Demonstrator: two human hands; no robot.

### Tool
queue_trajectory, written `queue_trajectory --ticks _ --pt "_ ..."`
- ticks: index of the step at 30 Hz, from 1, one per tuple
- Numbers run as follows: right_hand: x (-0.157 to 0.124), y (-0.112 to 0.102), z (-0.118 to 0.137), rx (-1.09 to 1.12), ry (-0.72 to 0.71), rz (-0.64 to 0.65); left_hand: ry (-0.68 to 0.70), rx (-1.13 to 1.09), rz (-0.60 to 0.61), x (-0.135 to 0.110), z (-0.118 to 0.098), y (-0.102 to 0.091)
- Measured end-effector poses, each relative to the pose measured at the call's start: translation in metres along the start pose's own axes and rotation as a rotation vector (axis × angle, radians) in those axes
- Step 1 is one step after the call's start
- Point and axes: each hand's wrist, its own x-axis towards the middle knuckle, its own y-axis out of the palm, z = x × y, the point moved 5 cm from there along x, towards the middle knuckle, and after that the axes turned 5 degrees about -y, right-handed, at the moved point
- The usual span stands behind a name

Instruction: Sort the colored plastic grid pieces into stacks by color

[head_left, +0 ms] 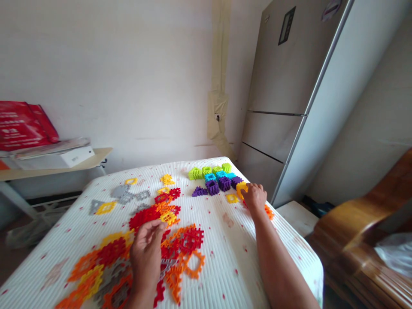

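Observation:
My left hand (146,244) is over the loose pieces at the left middle of the table. Its thumb and fingertips close on the edge of a yellow square interlocking tile (168,218). Red tiles (144,216) lie just behind it, and orange and red ones (189,238) to its right. At the right table edge, my right hand (255,196) has its fingers around a stack of yellow tiles (241,189); part of the stack is hidden. One yellow square tile (232,198) lies flat beside it. Orange tiles (269,212) show partly behind my right wrist.
Stacks of green (206,171), blue (221,174) and purple tiles (212,187) stand at the back right. Grey tiles (125,195) lie at the left. A refrigerator (277,98) rises behind the right edge. A wooden chair (370,227) is at the right, a side table (99,156) at the left.

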Motion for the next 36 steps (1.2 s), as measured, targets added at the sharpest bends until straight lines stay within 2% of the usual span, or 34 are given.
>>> queue_trajectory --ticks 7,15,23,27,31,33,36 --pt "-0.001 0.004 -0.001 -0.003 0.000 0.004 -0.017 -0.009 0.019 0.003 0.005 0.001" --pt "-0.002 0.008 -0.001 -0.011 0.028 0.052 0.009 0.033 0.015 -0.002 -0.004 0.001" --pt "-0.003 0.005 0.002 -0.038 0.032 0.055 0.042 0.005 0.014 -0.001 -0.003 0.002" --pt "-0.004 0.000 0.001 -0.022 0.012 -0.009 0.078 0.001 0.009 -0.008 -0.009 0.005" --pt "-0.003 -0.010 0.010 0.068 -0.189 -0.286 0.176 0.076 -0.011 0.000 -0.023 -0.007" --pt "-0.006 -0.012 0.023 0.142 -0.353 -0.387 0.237 0.231 -0.052 0.015 -0.035 -0.027" --pt "-0.016 -0.006 0.048 0.238 -0.573 -0.381 0.220 0.644 -0.134 0.048 -0.048 -0.069"
